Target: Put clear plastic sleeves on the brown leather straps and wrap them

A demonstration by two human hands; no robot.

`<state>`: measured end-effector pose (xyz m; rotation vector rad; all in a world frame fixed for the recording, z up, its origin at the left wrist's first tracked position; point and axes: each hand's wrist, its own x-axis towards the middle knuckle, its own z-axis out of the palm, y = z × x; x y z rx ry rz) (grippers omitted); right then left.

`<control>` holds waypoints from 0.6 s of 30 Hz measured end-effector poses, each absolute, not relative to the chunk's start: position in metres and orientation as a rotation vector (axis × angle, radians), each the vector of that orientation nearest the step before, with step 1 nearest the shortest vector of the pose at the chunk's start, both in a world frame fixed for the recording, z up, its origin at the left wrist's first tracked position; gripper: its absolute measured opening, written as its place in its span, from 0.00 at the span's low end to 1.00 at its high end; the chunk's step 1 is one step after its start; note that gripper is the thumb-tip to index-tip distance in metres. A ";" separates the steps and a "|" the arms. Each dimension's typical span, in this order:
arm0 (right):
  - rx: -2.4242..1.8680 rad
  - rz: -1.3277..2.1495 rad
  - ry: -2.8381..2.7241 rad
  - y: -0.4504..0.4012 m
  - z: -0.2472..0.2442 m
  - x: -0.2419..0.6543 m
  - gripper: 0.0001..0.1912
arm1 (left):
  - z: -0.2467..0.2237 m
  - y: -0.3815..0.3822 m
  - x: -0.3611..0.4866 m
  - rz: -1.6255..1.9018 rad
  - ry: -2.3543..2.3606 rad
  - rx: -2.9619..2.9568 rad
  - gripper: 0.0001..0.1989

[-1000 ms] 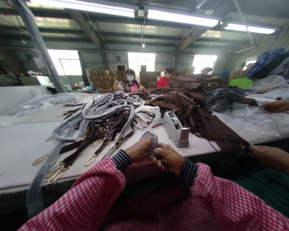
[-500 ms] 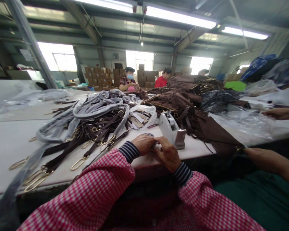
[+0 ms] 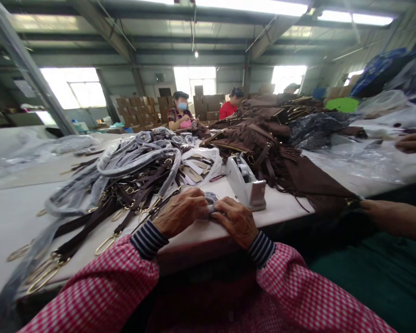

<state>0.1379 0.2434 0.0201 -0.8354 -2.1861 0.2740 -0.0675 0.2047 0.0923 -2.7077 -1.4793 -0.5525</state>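
Observation:
Near the table's front edge, a small grey coil (image 3: pixel 211 198), which looks like a rolled strap in clear plastic, sits between my two hands. My left hand (image 3: pixel 183 210) grips its left side with bent fingers. From the right, my right hand (image 3: pixel 236 221) pinches the same coil; its fingertips are partly hidden. Just beyond my right hand stands a white tape dispenser (image 3: pixel 244 185). To the left lie dark brown straps (image 3: pixel 90 219) with gold metal clasps, and grey plastic-wrapped straps (image 3: pixel 119 169) are heaped over them.
Behind the coil is a clear bag (image 3: pixel 213 162) with cards and strips. Brown fringed bags (image 3: pixel 263 134) are piled to the right. At the right edge, a co-worker's hand (image 3: pixel 379 208) holds a brown piece. Two more people (image 3: pixel 180 113) are across the table.
My left hand has moved left and slightly nearer, away from my right hand, so the coil now shows between them. The whole view has shifted slightly.

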 end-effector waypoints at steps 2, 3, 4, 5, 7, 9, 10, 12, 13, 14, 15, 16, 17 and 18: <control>-0.828 0.262 -2.173 0.244 0.019 0.137 0.02 | 0.102 0.207 -0.072 -0.396 -1.420 -2.707 0.15; -0.823 0.257 -2.164 0.245 0.018 0.137 0.02 | 0.106 0.210 -0.073 -0.312 -1.399 -2.700 0.17; -0.817 0.256 -2.159 0.245 0.018 0.137 0.02 | 0.109 0.213 -0.074 -0.241 -1.386 -2.689 0.17; -0.810 0.258 -2.158 0.245 0.018 0.137 0.02 | 0.110 0.217 -0.074 -0.186 -1.380 -2.681 0.17; -0.798 0.266 -2.167 0.246 0.017 0.137 0.03 | 0.110 0.225 -0.073 -0.141 -1.386 -2.690 0.17; -0.789 0.272 -2.182 0.246 0.017 0.138 0.03 | 0.106 0.232 -0.073 -0.160 -1.387 -2.743 0.16; -0.784 0.273 -2.186 0.247 0.017 0.138 0.03 | 0.104 0.234 -0.074 -0.186 -1.386 -2.784 0.16; -0.769 0.282 -2.191 0.248 0.017 0.139 0.03 | 0.102 0.235 -0.079 -0.229 -1.395 -2.868 0.16; -0.763 0.290 -2.191 0.248 0.017 0.139 0.03 | 0.101 0.233 -0.082 -0.240 -1.404 -2.896 0.16; -0.757 0.298 -2.191 0.249 0.016 0.139 0.02 | 0.101 0.230 -0.086 -0.248 -1.418 -2.906 0.14; -0.752 0.305 -2.193 0.250 0.015 0.139 0.02 | 0.100 0.227 -0.090 -0.252 -1.433 -2.899 0.11; -0.747 0.310 -2.195 0.251 0.014 0.139 0.02 | 0.100 0.222 -0.093 -0.249 -1.449 -2.882 0.09; -0.744 0.314 -2.199 0.252 0.014 0.139 0.02 | 0.099 0.218 -0.095 -0.248 -1.465 -2.858 0.11; -0.741 0.315 -2.202 0.254 0.013 0.139 0.02 | 0.098 0.213 -0.095 -0.249 -1.483 -2.834 0.14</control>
